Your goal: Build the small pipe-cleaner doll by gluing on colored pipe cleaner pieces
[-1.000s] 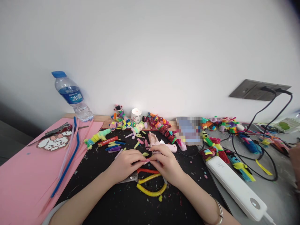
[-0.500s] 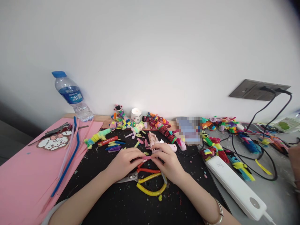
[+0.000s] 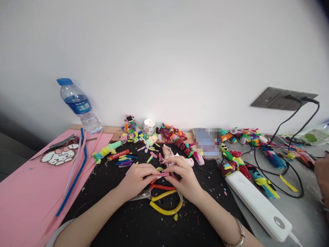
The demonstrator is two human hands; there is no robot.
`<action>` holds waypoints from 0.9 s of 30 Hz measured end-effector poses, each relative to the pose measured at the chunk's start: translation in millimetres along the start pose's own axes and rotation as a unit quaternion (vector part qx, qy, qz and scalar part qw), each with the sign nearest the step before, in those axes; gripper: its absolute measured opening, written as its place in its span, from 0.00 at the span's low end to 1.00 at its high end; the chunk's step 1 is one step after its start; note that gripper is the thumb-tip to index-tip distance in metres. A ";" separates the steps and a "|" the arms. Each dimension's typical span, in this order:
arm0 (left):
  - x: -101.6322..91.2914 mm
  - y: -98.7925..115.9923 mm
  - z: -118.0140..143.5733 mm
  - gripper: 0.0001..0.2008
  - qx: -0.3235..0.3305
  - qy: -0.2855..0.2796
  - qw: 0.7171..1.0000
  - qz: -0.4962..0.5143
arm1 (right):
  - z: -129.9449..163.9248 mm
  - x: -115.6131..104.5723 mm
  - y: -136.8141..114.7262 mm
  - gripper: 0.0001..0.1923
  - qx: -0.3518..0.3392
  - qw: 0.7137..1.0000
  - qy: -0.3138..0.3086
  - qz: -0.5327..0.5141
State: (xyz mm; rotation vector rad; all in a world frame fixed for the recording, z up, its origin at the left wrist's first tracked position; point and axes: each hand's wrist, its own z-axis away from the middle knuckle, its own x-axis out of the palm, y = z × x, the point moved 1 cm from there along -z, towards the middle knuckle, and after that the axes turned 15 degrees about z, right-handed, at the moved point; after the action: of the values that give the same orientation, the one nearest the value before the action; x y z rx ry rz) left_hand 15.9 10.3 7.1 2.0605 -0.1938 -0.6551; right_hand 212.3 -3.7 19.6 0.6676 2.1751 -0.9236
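Observation:
Between my two hands is a short pink pipe cleaner piece point(image 3: 163, 174). My left hand point(image 3: 140, 178) pinches its left end with thumb and forefinger. At the other end, my right hand point(image 3: 183, 176) pinches it with thumb and fingertips. Scissors with red and yellow handles point(image 3: 164, 207) lie on the black mat point(image 3: 123, 226) just below the hands. Beyond my right hand rests a pale pink glue gun point(image 3: 189, 162), partly covered by the fingers. Short cut pipe cleaner pieces point(image 3: 126, 162) in several colours lie beyond my left hand.
A water bottle point(image 3: 79, 106) leans on the wall at left, beside pink sheets point(image 3: 23, 192) with long pipe cleaners point(image 3: 73, 175). Pipe cleaner figures point(image 3: 180, 142), a white candle point(image 3: 149, 127) and a phone point(image 3: 205, 144) line the back. A white power bank point(image 3: 257, 206), cables and another person's hand point(image 3: 322, 175) are at right.
My right hand's fingertips have shifted slightly along the pink piece, and more of it shows between the hands. The rest of the table looks the same.

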 end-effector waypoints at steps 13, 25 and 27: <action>2.3 -3.1 0.9 0.07 -0.055 -0.017 0.998 0.032 | 2.1 0.9 0.5 0.04 0.031 0.998 -0.012 -0.062; 0.1 -0.4 0.4 0.07 -0.067 -0.008 0.997 0.026 | 2.3 0.2 1.3 0.07 0.047 0.996 -0.011 -0.069; -0.4 -0.2 0.7 0.07 -0.072 -0.006 0.997 0.029 | 2.3 0.4 1.3 0.07 0.051 0.996 -0.016 -0.071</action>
State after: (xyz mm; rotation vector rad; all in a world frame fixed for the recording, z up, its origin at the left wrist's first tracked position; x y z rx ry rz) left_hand 15.1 10.0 6.8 1.9074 -0.2063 -0.6282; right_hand 213.8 -4.5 17.6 0.5476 2.1805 -1.1191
